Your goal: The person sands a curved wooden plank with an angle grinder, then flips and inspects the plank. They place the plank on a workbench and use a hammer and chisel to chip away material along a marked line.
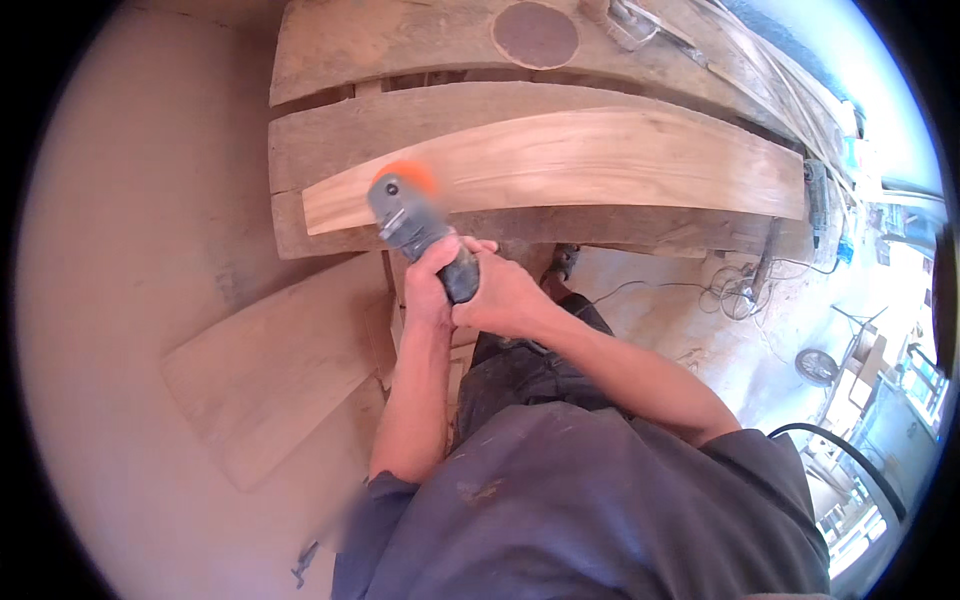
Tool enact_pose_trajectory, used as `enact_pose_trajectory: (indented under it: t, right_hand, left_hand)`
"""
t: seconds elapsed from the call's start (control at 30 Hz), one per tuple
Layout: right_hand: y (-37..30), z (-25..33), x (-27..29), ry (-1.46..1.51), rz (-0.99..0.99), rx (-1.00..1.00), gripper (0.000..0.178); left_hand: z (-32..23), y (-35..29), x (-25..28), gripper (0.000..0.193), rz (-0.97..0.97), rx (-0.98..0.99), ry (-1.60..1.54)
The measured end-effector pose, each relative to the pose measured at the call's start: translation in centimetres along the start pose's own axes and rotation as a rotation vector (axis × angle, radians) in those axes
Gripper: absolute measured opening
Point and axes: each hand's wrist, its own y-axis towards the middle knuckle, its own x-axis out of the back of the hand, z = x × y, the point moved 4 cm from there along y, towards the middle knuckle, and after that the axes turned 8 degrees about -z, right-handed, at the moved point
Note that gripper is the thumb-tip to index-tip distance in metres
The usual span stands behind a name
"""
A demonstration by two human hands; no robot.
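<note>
Both my hands are wrapped round the dark body of an angle grinder. My left hand closes on it from the left side, and my right hand grips its rear end from the right. At the grinder's head an orange disc, blurred, lies over the left part of a long, pale wooden plank. Whether the disc touches the wood I cannot tell. The plank has a curved far edge and lies flat along a rough wooden workbench.
A brown round disc and a wooden-handled tool lie on the bench's far part. A dark power tool sits by the plank's right end. Cable loops hang below there. A wide board is at lower left; a wheel stands right.
</note>
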Motion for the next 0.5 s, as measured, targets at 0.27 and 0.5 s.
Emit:
enact_pose_trajectory:
  t: [0.27, 0.5]
  right_hand:
    - [-4.8, -4.0, 4.8, 0.132, -0.291, -0.178, 0.056]
    - [-4.3, -6.1, 4.8, 0.26, -0.332, -0.142, 0.047]
  left_hand:
    - [5.9, 1.3, -5.8, 0.017, 0.133, 0.028, 0.363]
    - [6.7, 2.5, -6.6, 0.019, 0.214, 0.038, 0.451]
